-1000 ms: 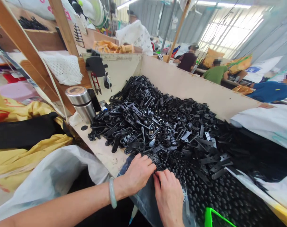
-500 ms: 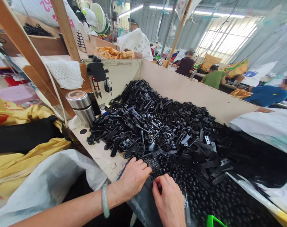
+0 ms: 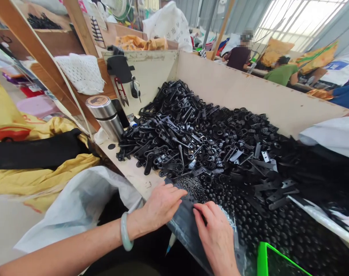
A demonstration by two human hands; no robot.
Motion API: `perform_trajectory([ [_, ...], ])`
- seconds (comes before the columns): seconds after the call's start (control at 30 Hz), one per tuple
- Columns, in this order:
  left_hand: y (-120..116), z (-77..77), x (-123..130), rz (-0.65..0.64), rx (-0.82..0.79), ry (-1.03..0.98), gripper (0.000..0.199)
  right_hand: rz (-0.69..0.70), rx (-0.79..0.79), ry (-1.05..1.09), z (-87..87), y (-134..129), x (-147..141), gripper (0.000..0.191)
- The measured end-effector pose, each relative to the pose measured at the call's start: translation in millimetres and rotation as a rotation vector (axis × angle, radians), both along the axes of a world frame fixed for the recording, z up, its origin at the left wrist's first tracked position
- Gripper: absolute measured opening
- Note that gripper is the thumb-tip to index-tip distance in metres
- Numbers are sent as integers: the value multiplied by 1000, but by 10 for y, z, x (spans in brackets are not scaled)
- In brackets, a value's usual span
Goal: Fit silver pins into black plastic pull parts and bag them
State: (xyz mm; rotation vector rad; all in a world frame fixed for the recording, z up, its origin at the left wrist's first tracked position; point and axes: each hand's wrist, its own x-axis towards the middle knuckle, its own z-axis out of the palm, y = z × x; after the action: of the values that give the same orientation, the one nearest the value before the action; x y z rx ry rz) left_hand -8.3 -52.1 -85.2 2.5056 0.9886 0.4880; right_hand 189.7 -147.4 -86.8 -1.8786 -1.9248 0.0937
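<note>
The left hand (image 3: 155, 207) has its grip loosely spread, thumb apart from the fingers; the right hand (image 3: 217, 228) curls thumb and forefinger close together, and whether they pinch anything I cannot tell. Between the hands shows a dark sheet (image 3: 188, 218). Just beyond lie tiny dark pieces (image 3: 191, 186), with round black beads (image 3: 257, 226) to the right. Farther back, black flat parts (image 3: 163, 143) heap on the pale surface (image 3: 134, 173), beside a steel flask (image 3: 112, 128).
</note>
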Motion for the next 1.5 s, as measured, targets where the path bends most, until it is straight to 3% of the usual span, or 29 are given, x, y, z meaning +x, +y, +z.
perform_trajectory([
  [0.2,-31,19,-41,59,-99,13,5,-15,20,35,0,-38,-4,27],
  [0.47,40,94,228,11,-141,52,7,-3,30,-60,-54,54,-89,33],
  [0.57,72,142,219,-4,-176,9,14,-30,4,95,15,57,-86,30],
  [0.63,62,215,201,24,-357,-117,14,-79,-40,391,79,46,-97,24],
  [0.8,-102,407,203,186,-1294,-683,21,-294,36,1266,165,19,-253,20],
  [0.9,-207,444,221,210,-1526,-846,27,-409,24,1554,118,10,-378,26],
  [1.0,-265,454,223,248,-1569,-907,28,-518,-29,1712,50,-4,-461,33],
  [1.07,-287,458,218,270,-1564,-916,29,-559,-46,1751,22,-13,-492,35],
  [1.17,-313,449,213,298,-1542,-912,29,-501,-34,1719,9,-25,-512,32],
  [1.37,-353,376,207,328,-1489,-872,25,-309,89,1291,-45,-134,-427,17],
  [1.5,-349,392,206,296,-1471,-848,27,-262,41,1221,-82,-223,-345,15],
])
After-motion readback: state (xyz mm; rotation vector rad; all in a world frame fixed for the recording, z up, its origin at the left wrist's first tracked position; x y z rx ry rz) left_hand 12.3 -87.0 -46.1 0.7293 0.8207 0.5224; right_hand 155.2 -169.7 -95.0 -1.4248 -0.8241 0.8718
